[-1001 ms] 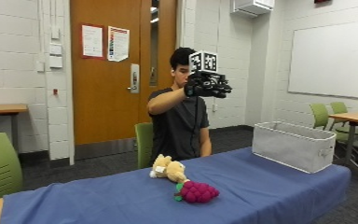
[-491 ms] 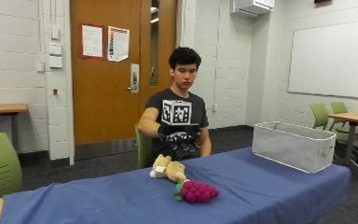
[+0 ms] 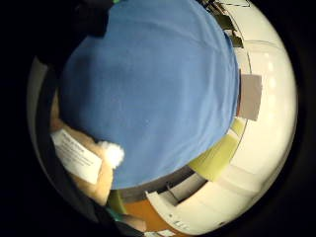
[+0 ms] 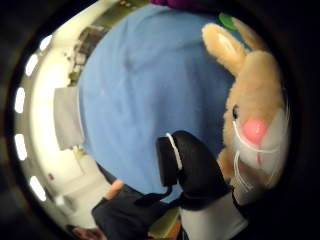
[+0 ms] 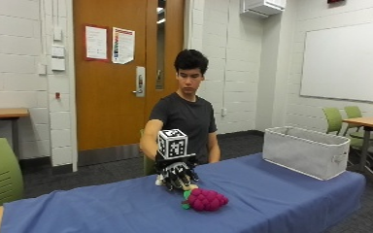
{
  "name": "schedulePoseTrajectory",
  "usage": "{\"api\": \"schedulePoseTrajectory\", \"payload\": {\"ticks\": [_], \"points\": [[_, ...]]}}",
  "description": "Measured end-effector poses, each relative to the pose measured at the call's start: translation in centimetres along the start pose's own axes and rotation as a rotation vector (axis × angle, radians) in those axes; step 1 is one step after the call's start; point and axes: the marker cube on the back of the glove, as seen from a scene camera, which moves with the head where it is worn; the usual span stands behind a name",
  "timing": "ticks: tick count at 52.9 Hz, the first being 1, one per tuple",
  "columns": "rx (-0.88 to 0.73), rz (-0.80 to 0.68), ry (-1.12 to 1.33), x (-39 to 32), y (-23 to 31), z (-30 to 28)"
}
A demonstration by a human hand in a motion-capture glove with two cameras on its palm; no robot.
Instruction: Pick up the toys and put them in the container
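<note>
Tan plush rabbit (image 4: 257, 110), pink nose, white whiskers and muzzle, white tail, paper tag; lies directly under the hand (image 5: 176, 174), mostly hidden by it; purple plush grape bunch (image 5: 205, 199) with green leaf, on its side just beside the hand, nearer the desk's front edge; grey fabric container (image 5: 305, 151), upright, open-topped, well apart from the hand.

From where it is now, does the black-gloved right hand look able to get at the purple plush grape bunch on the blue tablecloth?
Probably yes. The gloved right hand is down over the tan plush rabbit, and the purple plush grape bunch lies right beside it on the blue tablecloth, uncovered, with nothing between them.
</note>
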Motion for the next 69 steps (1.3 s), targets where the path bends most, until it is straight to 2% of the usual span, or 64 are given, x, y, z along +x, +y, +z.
{"api": "schedulePoseTrajectory", "payload": {"ticks": [16, 25, 31, 39, 47, 59, 69], "points": [[0.038, 0.024, -0.064, 0.7, 1.1, 0.3], [0.199, 0.023, -0.017, -0.4, 1.5, -0.7], [0.182, 0.016, -0.050, -0.7, 1.3, -1.5], [0.064, -0.010, -0.197, -1.4, 0.1, -3.8], [0.086, -0.053, -0.160, -4.7, -0.9, -10.8], [0.252, -0.132, -0.088, -12.6, -1.3, -22.6], [0.340, -0.257, -0.052, -23.3, -1.8, -30.6]]}}
